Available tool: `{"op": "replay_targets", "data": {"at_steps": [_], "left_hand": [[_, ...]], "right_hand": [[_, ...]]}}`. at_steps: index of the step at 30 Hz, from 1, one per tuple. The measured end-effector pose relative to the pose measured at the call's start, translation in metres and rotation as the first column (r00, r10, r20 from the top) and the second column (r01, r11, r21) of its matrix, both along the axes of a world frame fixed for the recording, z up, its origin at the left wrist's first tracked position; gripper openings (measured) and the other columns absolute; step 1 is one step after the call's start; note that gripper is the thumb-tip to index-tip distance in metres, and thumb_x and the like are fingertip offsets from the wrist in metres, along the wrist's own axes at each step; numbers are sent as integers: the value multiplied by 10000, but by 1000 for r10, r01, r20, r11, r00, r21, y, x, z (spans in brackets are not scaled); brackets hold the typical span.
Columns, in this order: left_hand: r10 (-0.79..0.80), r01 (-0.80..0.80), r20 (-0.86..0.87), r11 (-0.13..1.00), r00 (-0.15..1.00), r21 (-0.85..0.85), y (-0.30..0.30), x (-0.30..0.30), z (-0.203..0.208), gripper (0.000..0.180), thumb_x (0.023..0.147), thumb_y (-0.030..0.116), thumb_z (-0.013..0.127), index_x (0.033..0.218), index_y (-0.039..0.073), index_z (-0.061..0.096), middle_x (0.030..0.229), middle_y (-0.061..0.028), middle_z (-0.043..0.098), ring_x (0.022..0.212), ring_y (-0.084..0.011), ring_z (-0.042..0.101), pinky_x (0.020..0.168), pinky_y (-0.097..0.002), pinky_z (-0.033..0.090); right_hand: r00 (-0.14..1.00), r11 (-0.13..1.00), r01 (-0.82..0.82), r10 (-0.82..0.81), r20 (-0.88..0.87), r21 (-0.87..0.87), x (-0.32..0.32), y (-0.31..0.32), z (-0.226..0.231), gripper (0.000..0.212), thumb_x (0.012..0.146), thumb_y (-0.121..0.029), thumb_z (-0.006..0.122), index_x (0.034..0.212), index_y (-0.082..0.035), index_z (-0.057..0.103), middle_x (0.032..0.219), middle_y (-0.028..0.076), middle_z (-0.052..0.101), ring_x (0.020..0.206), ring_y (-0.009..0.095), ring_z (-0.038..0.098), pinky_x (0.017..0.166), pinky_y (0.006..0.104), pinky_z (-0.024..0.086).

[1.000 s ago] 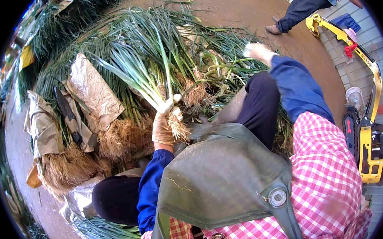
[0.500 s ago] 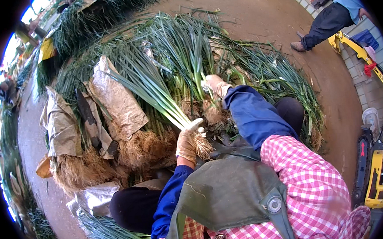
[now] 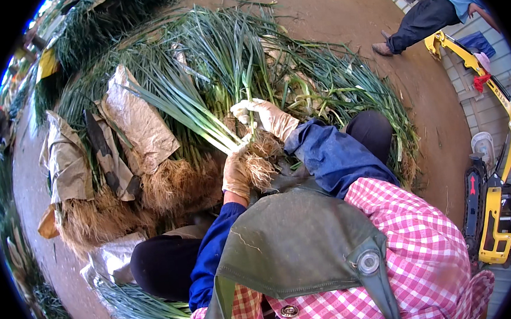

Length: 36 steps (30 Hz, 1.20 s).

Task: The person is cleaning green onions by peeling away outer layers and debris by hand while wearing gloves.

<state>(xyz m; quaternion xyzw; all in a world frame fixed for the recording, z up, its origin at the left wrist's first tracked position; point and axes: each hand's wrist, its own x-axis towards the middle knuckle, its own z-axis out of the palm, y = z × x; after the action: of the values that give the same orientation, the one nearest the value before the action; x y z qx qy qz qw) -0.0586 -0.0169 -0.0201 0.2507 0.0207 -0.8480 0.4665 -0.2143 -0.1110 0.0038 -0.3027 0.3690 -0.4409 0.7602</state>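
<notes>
My left hand [image 3: 236, 175], in a tan work glove, is closed round a small bunch of green onions [image 3: 209, 127] just above their stringy pale roots [image 3: 260, 171]. The leaves of the bunch point away and to the left. My right hand [image 3: 272, 120], gloved too, has its fingers closed round an upright green onion stalk [image 3: 249, 98] beside the bunch. Its fingertips are partly covered by the stalk. Beyond both hands spreads a loose heap of green onions [image 3: 219, 50], leaves pointing away from me.
Rooted bundles in brown paper [image 3: 139, 123] lie at the left. More green onions [image 3: 139, 313] lie by my left knee, near silvery wrapping [image 3: 115, 258]. A yellow small excavator [image 3: 496, 226] stands at the right. Another person [image 3: 425, 20] is at the far right on the brown floor [image 3: 328, 9].
My right hand has moved left and nearer with a stalk, close to my left hand. The left hand has risen slightly with its bunch. The whole view has shifted a little.
</notes>
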Motion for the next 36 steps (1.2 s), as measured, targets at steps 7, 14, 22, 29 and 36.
{"op": "replay_targets", "data": {"at_steps": [7,14,22,29,36], "left_hand": [[12,-29,155,994,988,105,1,8,12,140,823,33,604,947,-24,573,806,-134,647,665,-253,645,586,-343,556],[78,-79,210,997,975,0,2,10,28,181,812,31,606,963,-57,562,855,-192,652,727,-288,658,656,-369,572],[90,-76,141,992,986,-103,0,5,33,231,793,26,591,1002,-69,614,889,-133,659,759,-233,655,702,-329,556],[8,-1,279,1000,960,-25,-3,14,-2,232,821,30,555,1035,-48,598,878,-119,656,757,-244,655,699,-340,557],[-9,20,303,999,953,-32,3,8,17,189,785,12,580,952,-61,631,843,-122,656,690,-221,647,627,-316,542]], "right_hand": [[863,962,133,-230,-451,-237,-2,-10,24,212,948,-168,491,964,17,594,850,95,670,644,134,615,519,235,471],[904,969,128,-201,-377,-210,3,-1,59,233,932,-228,530,971,-12,607,879,96,685,697,158,654,548,241,508],[957,998,-49,33,-287,-49,24,10,44,314,949,-251,504,1052,18,629,946,100,679,723,148,614,670,256,504],[953,988,56,-96,-286,-144,22,7,18,303,951,-248,494,978,9,652,899,106,696,643,147,637,491,229,460],[885,943,310,-333,-326,-123,15,-7,22,219,947,-166,496,972,33,583,876,140,690,601,165,652,469,240,523]]}}
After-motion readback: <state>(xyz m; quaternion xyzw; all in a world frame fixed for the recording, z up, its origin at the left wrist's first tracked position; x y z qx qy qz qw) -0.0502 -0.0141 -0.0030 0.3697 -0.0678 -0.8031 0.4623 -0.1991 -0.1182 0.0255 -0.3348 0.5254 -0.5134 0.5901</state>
